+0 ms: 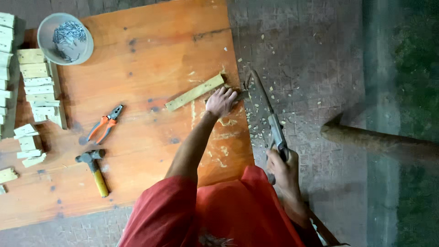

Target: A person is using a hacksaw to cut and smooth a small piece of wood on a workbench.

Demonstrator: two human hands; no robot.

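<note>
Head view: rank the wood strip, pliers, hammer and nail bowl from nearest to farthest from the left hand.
From the left hand:
1. Wood strip, touching its fingers on the board.
2. Pliers, farther left.
3. Hammer, lower left.
4. Nail bowl, far upper-left corner.

You are in a rough woodworking spot, a small carpentry workshop set on a paved floor. Your bench is a worn orange wooden board [151, 45] laid low on grey paving [311, 55] littered with wood chips beside its right edge. Near the far left corner stands a grey bowl of nails [65, 38], with stacks of cut wooden blocks [39, 87] along the left edge. A hammer [94, 168] and orange-handled pliers [106, 122] lie toward the near left. A wooden slat [195, 92] rests near the right edge, and a handsaw [267, 112] works just past it.
</note>
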